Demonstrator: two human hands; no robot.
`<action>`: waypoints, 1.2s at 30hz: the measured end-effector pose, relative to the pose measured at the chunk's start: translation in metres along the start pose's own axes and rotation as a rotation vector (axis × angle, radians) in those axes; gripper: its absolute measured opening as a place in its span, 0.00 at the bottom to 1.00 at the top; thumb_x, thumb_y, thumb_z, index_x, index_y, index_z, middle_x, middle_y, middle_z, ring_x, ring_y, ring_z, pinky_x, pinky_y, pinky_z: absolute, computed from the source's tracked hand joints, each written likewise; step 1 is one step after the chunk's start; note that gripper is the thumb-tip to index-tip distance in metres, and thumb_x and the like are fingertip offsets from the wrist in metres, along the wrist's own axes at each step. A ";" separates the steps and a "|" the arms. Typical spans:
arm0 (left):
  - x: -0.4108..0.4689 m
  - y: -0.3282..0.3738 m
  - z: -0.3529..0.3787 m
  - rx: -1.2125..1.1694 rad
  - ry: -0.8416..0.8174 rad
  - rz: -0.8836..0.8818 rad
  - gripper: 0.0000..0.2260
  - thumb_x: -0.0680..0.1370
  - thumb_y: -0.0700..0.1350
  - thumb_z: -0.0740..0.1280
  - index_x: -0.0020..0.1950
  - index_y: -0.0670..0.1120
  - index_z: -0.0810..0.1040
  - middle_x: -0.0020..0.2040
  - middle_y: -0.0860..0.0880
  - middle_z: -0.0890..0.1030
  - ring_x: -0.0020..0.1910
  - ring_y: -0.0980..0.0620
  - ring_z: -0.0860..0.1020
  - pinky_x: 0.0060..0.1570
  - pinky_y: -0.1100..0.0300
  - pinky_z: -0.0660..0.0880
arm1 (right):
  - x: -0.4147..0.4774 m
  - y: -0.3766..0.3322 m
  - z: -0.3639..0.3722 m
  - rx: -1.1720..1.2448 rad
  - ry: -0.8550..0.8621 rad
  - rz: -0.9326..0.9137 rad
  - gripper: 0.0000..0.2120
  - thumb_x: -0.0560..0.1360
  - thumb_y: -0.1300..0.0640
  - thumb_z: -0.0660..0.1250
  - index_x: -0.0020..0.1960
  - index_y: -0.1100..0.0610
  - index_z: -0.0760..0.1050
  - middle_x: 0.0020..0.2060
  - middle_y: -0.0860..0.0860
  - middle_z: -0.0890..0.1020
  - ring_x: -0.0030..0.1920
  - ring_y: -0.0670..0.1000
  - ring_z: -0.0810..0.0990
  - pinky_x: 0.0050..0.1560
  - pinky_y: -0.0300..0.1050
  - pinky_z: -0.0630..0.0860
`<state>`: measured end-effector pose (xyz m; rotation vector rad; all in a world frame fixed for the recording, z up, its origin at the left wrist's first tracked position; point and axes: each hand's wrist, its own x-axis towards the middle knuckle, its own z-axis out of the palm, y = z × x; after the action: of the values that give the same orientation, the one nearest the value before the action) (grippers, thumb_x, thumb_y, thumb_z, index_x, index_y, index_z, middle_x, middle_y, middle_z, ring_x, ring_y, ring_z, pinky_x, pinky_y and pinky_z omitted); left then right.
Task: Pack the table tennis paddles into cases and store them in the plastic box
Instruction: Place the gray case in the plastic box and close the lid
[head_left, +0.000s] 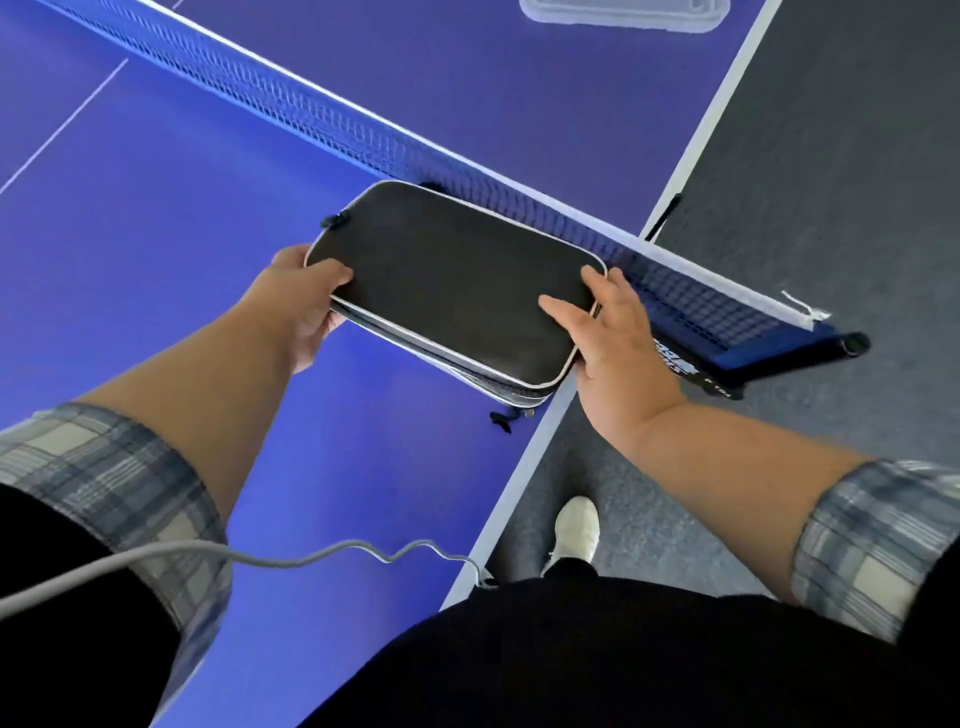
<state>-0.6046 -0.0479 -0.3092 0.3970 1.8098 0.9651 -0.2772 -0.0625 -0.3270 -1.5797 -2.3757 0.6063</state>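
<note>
Both arms outstretched, left hand (304, 306) and right hand (613, 343) clasping, thumbs uppermost.

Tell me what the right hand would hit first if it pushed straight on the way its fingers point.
The right hand already rests on the black case, fingers pointing up-left across it. Sliding on, it would probably meet the net just past the case's far edge, though depth is unclear.

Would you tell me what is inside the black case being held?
Nothing inside shows: the black case looks zipped closed, gripped at both ends by the left hand and right hand, so its contents are hidden.
</note>
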 end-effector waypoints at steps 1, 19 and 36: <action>-0.001 -0.004 0.001 0.133 0.040 0.007 0.14 0.70 0.47 0.67 0.55 0.55 0.74 0.50 0.50 0.79 0.43 0.53 0.79 0.39 0.57 0.77 | -0.001 -0.002 0.002 0.014 -0.030 0.064 0.36 0.74 0.75 0.63 0.74 0.46 0.68 0.80 0.55 0.56 0.81 0.57 0.49 0.75 0.46 0.53; 0.039 0.027 0.019 0.244 -0.219 -0.187 0.20 0.73 0.58 0.75 0.58 0.47 0.80 0.52 0.50 0.86 0.46 0.55 0.86 0.43 0.59 0.78 | 0.019 -0.035 0.025 1.223 0.003 1.146 0.34 0.66 0.34 0.70 0.69 0.45 0.71 0.58 0.45 0.83 0.55 0.50 0.82 0.64 0.51 0.76; -0.124 0.100 -0.032 0.136 -0.467 0.059 0.25 0.67 0.59 0.73 0.60 0.48 0.83 0.58 0.48 0.85 0.54 0.51 0.84 0.55 0.52 0.74 | -0.031 -0.062 -0.121 1.535 0.050 0.828 0.16 0.76 0.44 0.70 0.59 0.52 0.82 0.50 0.52 0.88 0.49 0.55 0.88 0.57 0.55 0.81</action>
<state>-0.5933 -0.0797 -0.1500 0.7016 1.4440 0.7166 -0.2670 -0.0863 -0.1895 -1.4555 -0.4685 1.8075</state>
